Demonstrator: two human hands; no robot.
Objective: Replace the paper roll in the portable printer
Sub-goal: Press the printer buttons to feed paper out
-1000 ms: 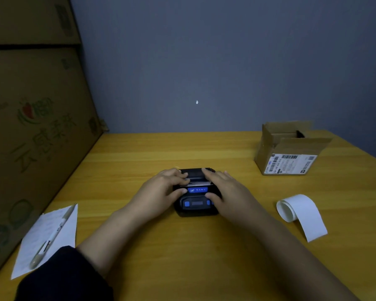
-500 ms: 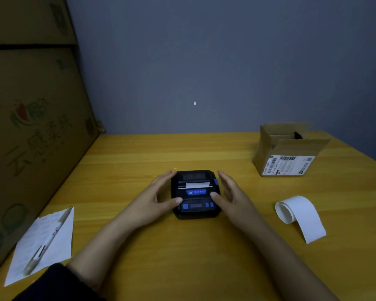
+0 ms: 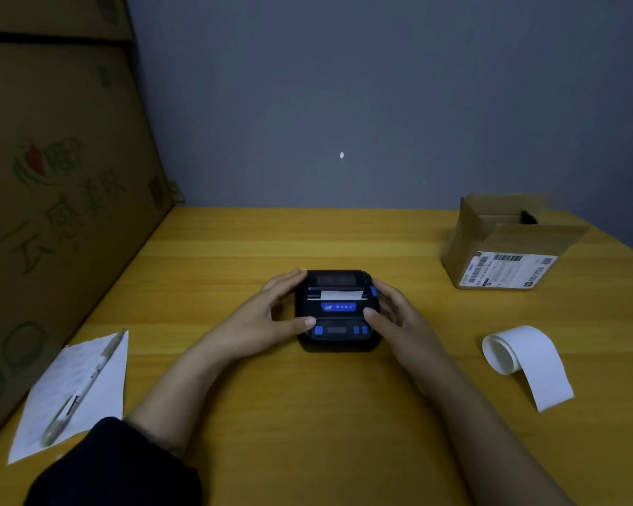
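A black portable printer (image 3: pixel 338 311) with blue buttons lies flat on the yellow wooden table (image 3: pixel 307 414), its lid down and a short white paper strip (image 3: pixel 341 295) sticking out of the slot. My left hand (image 3: pixel 267 319) cups its left side, thumb on the front left corner. My right hand (image 3: pixel 399 315) cups its right side, thumb on the front right corner. A loose white paper roll (image 3: pixel 519 357), partly unwound, lies on the table to the right, apart from both hands.
An open cardboard box (image 3: pixel 501 246) with a shipping label stands at the back right. A sheet of paper (image 3: pixel 77 392) with a pen (image 3: pixel 83 387) on it lies at the front left. Large cartons (image 3: pixel 52 195) wall off the left side.
Both hands slid off the top of the printer to its sides, uncovering the lid and the paper strip. The printer stays in place.
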